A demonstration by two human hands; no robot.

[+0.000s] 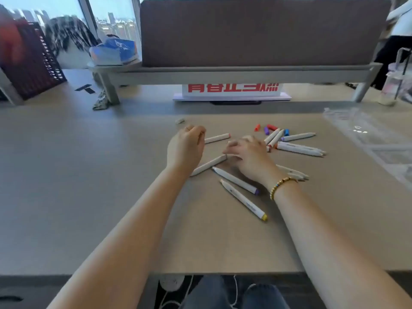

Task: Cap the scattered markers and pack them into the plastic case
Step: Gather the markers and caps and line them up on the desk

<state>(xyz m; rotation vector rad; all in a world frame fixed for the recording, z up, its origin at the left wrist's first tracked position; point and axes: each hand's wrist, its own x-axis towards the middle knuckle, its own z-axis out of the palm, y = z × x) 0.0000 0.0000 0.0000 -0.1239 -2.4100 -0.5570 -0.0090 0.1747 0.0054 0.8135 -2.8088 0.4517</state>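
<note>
Several white markers lie scattered on the beige table. My left hand hovers with curled fingers beside one marker; what it holds is hidden. My right hand, blurred, reaches with loose fingers to the end of another marker. A purple-capped marker and a yellow-capped marker lie nearer me. More markers are piled at the right. Loose caps, orange, purple, red and blue, sit behind the pile. The clear plastic case lies at far right.
A small pale piece lies behind my left hand. A raised shelf with a brown panel spans the back, with a red-lettered sign under it. A dark crate stands back left, a bottle back right.
</note>
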